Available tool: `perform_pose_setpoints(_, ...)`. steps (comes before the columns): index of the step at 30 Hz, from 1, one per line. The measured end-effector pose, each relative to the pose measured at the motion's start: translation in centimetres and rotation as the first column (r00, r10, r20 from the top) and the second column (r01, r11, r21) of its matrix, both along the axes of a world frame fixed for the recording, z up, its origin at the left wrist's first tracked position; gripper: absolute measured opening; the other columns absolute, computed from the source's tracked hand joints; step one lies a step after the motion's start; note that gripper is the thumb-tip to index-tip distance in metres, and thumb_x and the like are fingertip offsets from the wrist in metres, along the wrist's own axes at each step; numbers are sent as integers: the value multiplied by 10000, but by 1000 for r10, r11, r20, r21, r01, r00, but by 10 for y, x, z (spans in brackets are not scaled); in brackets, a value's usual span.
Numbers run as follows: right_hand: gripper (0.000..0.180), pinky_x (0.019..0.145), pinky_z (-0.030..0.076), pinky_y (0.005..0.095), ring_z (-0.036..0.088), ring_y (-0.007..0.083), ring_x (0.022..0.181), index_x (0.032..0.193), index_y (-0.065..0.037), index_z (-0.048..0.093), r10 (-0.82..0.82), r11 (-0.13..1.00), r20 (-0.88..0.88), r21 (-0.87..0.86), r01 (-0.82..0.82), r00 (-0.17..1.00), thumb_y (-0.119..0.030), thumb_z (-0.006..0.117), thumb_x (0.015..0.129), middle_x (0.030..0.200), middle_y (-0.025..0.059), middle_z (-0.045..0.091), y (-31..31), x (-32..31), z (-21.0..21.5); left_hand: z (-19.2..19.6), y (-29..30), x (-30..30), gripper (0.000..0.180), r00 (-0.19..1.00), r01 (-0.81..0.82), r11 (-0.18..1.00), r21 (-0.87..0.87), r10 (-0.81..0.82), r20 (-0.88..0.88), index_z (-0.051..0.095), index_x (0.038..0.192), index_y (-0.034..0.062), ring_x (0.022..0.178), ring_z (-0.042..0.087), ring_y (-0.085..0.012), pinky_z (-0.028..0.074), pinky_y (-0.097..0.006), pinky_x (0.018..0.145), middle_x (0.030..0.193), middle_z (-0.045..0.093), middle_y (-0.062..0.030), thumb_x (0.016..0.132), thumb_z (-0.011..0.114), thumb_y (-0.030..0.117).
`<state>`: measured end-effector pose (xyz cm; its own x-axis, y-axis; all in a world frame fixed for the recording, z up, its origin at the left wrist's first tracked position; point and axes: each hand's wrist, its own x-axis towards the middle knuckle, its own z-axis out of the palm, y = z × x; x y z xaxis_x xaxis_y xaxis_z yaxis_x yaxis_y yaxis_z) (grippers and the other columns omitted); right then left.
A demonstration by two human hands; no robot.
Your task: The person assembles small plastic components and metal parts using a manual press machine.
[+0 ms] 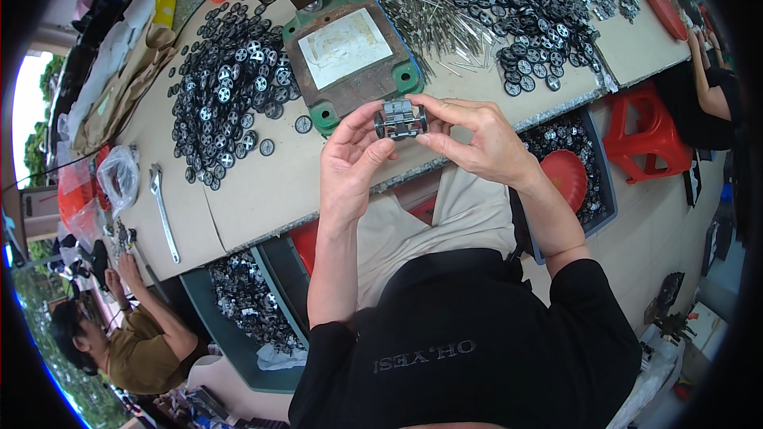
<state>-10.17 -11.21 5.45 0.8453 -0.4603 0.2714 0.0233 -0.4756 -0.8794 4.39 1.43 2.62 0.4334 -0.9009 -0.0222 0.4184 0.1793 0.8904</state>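
Observation:
Between my two hands I hold a small toy-car chassis [400, 118], dark grey, with a black wheel at each side. My left hand [355, 152] closes on its left end, thumb below and fingers behind. At the other end my right hand [474, 137] pinches it with thumb and forefinger by the right wheel. Just beyond it stands a green press [323, 114] with a brown plate and a white pad [345, 46]. A heap of black wheels with silver spokes [230, 79] lies left of the press.
Thin metal axles [445, 20] and more dark parts [548, 0] are piled beyond the press on the right. An adjustable wrench [164, 214] lies at left. Bins of parts stand below the table edge, near a red stool [648, 139]. A co-worker [135, 342] sits at lower left.

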Motion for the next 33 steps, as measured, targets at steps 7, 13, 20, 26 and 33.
perform_pose_setpoints(7, 421, 569, 440, 272, 550, 151, 598, 1164, 7, 547, 7, 1000, 16, 4, -7, 1000, -54, 647, 760, 741, 120, 601, 3, 5, -3, 0, -3, -4, 455, 999, -33, 999, 12, 32, 43, 475, 1205, 5, 852, 560, -113, 474, -242, 682, 1010, 586, -75, 781, 638, -13)
perform_pose_setpoints(13, 427, 579, 446, 272, 562, 154, 608, 1165, -6, 553, 20, 999, 2, 36, -20, 1000, -45, 645, 750, 767, 122, 618, 6, 8, 0, -1, -4, -5, 460, 998, -48, 999, 7, 48, 38, 463, 1217, -1, 902, 563, -96, 480, -221, 765, 1033, 577, -72, 784, 608, -57)
perform_pose_setpoints(20, 428, 591, 455, 268, 563, 157, 626, 1168, -29, 558, 36, 998, 64, 58, -39, 997, -27, 638, 747, 824, 120, 625, 6, 10, -4, -7, -3, -4, 456, 995, -79, 996, -36, 81, 56, 456, 1221, -7, 898, 560, -94, 467, -221, 785, 1007, 587, -73, 792, 601, -61)
perform_pose_setpoints(26, 440, 581, 450, 268, 550, 150, 622, 1166, -41, 562, 46, 998, 16, 44, -46, 999, -29, 654, 736, 821, 108, 618, 7, 9, -3, -8, -3, -10, 463, 928, -206, 975, -83, 222, 299, 459, 1219, -14, 930, 549, -104, 426, -235, 844, 1015, 591, -77, 784, 602, -82)
perform_pose_setpoints(33, 429, 566, 443, 264, 534, 129, 611, 1160, -31, 562, 42, 999, 9, 33, -43, 999, -36, 657, 743, 803, 94, 608, 7, 10, -5, -14, -4, -11, 470, 900, -240, 963, -126, 269, 342, 459, 1221, -10, 913, 558, -96, 435, -225, 822, 990, 598, -59, 786, 635, -31)
